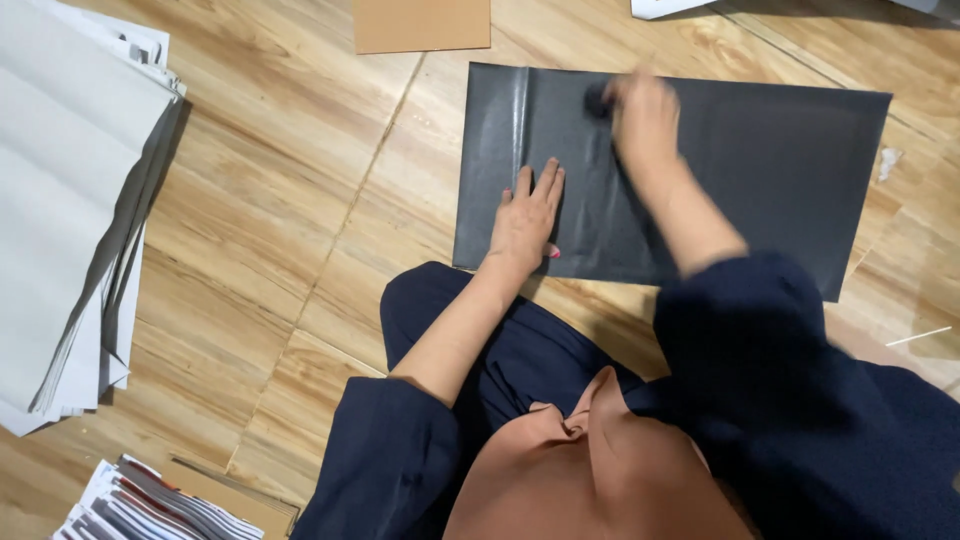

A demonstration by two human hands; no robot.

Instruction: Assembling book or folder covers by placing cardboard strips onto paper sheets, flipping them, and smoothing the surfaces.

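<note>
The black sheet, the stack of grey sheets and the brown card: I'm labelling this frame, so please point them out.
black sheet (pixel 780 170), head view, bare right half.
stack of grey sheets (pixel 60 220), head view, top sheet.
brown card (pixel 420 25), head view, middle.

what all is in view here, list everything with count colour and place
dark sheet: one, black, flat on the floor, top centre to right
brown card: one, tan, top edge, cut off by the frame
paper stack: one pile, grey-white, left side
printed sheets: one pile, white with dark print, bottom left corner
white scraps: a few, white, right of the dark sheet and at the top right edge
floor: wood-look planks, light brown, under everything
left hand: flat on the dark sheet, near its left part
right hand: blurred, on the dark sheet near its top edge, by a small dark object too blurred to identify
</note>
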